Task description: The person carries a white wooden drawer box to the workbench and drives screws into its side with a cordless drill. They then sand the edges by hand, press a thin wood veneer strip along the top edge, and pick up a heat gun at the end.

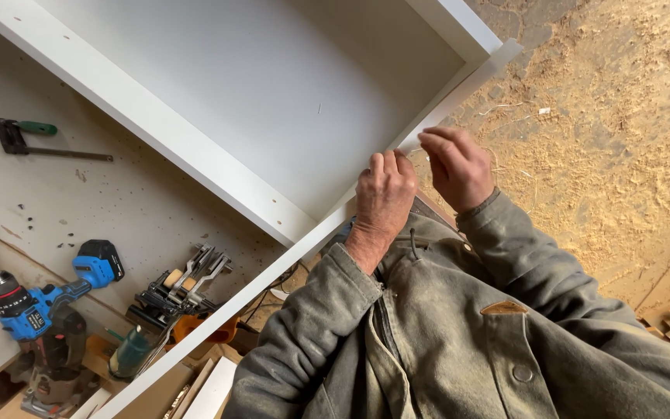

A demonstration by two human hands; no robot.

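Grey work jacket sleeves (443, 326) nearest the lens, leading up to both hands at the front edge of a white cabinet (273, 101). Left hand (384, 195) curled, fingertips pressed down on the cabinet's front edge, knuckles toward the camera. Right hand (457, 164) just beside it, fingers bent and pinched on the loose end of a thin white edging strip (459, 91). Strip lying along the edge beyond the hands up to the far corner; by the look of it, seated there and not yet pressed home under the fingers. Edge on the near side of the left hand bare-looking, though banding there too fine to tell. Well left of the hands: blue cordless drill (40, 299), clamps (184, 283), green-handled square (32, 138). Sawdust-covered floor (614, 140) right of the hands.
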